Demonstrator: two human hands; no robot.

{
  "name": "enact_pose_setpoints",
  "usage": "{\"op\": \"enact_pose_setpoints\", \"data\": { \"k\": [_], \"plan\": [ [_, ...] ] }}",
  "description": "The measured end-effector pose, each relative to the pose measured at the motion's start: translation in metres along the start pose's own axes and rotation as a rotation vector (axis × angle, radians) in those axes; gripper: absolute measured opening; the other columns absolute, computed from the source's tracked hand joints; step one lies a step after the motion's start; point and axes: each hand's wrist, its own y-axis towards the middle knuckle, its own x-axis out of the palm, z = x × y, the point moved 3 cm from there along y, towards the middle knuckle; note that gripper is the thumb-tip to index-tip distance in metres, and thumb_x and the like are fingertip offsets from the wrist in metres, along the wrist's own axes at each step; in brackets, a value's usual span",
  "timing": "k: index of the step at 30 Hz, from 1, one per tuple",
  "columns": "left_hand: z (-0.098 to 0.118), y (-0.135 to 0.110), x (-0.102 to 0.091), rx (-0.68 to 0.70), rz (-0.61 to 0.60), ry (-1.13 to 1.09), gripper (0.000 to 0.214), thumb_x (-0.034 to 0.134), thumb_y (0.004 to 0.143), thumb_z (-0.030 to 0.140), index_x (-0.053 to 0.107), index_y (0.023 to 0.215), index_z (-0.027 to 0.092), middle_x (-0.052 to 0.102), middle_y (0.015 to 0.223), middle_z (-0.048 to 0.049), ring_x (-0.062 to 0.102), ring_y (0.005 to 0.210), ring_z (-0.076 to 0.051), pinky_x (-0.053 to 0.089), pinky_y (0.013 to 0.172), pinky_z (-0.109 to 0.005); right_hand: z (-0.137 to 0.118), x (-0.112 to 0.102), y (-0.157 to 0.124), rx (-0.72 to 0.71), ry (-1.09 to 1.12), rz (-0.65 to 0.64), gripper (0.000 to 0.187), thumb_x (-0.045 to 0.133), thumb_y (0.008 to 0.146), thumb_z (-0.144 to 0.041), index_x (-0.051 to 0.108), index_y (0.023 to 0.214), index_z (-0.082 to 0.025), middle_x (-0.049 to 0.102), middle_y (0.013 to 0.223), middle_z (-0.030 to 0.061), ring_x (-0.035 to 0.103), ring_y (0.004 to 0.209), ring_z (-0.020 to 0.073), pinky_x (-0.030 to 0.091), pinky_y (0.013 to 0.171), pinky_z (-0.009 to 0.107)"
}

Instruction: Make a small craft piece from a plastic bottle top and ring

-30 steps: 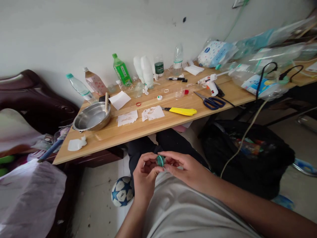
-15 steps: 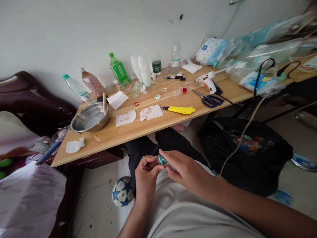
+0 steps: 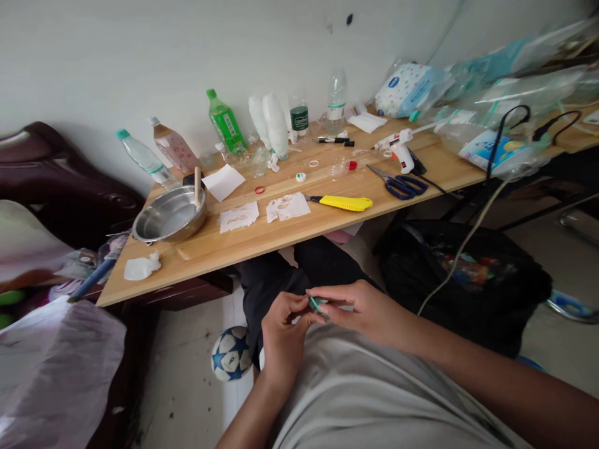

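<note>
Teal plastic bottle piece (image 3: 315,304), possibly a cap or neck since fingers cover much of it, is pinched between the fingertips of the left hand (image 3: 286,321) and right hand (image 3: 367,310), nearer than the desk (image 3: 210,246), where a yellow utility knife (image 3: 346,203) lies.

1. The small green piece (image 3: 316,305) has turned: half a second ago its rounded side showed, now its bright rim reads as a thin slanting line.
2. The right hand (image 3: 367,310) has changed its grip, from flat, stretched fingers half a second ago to forefinger and thumb closed on the piece.
3. The left hand (image 3: 286,325) has shifted towards the person's right; its thumb seems further under the piece, though fingers partly hide it.
4. The worktop (image 3: 206,248) now sits higher in view.
</note>
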Motion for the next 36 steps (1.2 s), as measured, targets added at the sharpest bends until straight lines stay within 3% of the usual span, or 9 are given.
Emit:
{"op": "enact_pose_setpoints", "data": {
  "k": [4, 7, 15, 20, 36],
  "plan": [
    [0.012, -0.006, -0.001, 0.347, 0.001, 0.285, 0.014, 0.079, 0.077, 0.014, 0.073, 0.088, 0.022, 0.073, 0.088, -0.0031, 0.072, 0.081, -0.017, 0.059, 0.072, -0.026, 0.005, 0.003, 0.001, 0.067, 0.226, 0.040, 0.038, 0.059, 0.092, -0.028, 0.065, 0.129, -0.020, 0.071, 0.127, 0.0075, 0.069, 0.114, 0.0229, 0.056, 0.100, 0.039],
    [0.015, -0.011, 0.001, 0.441, -0.014, 0.370, 0.022, 0.074, 0.082, 0.011, 0.071, 0.101, 0.022, 0.074, 0.097, -0.0060, 0.074, 0.089, -0.019, 0.061, 0.076, -0.027, 0.005, 0.008, 0.000, 0.089, 0.323, 0.058, 0.037, 0.061, 0.091, -0.028, 0.065, 0.127, -0.020, 0.071, 0.127, 0.0080, 0.069, 0.114, 0.0225, 0.056, 0.100, 0.039],
    [0.012, -0.017, 0.005, 0.487, -0.111, 0.434, 0.038, 0.067, 0.087, 0.008, 0.063, 0.122, 0.022, 0.070, 0.111, -0.0098, 0.072, 0.101, -0.020, 0.060, 0.086, -0.030, -0.001, 0.007, -0.004, 0.103, 0.217, 0.091, 0.031, 0.056, 0.094, -0.027, 0.067, 0.122, -0.020, 0.074, 0.118, 0.0068, 0.072, 0.104, 0.0203, 0.058, 0.092, 0.034],
    [0.013, -0.016, 0.004, 0.511, -0.138, 0.437, 0.047, 0.067, 0.088, 0.009, 0.057, 0.132, 0.023, 0.069, 0.117, -0.0107, 0.070, 0.107, -0.022, 0.059, 0.092, -0.034, -0.005, 0.005, -0.005, 0.080, 0.230, 0.080, 0.033, 0.054, 0.095, -0.030, 0.067, 0.124, -0.021, 0.073, 0.122, 0.0069, 0.071, 0.108, 0.0207, 0.058, 0.094, 0.035],
    [0.014, -0.016, 0.007, 0.516, -0.214, 0.483, 0.040, 0.066, 0.088, 0.009, 0.059, 0.126, 0.019, 0.065, 0.117, -0.0128, 0.068, 0.106, -0.021, 0.058, 0.091, -0.031, -0.003, 0.003, -0.004, 0.139, 0.374, 0.032, 0.030, 0.063, 0.088, -0.026, 0.067, 0.117, -0.020, 0.074, 0.117, 0.0065, 0.071, 0.107, 0.0206, 0.057, 0.095, 0.037]
  ]
}}
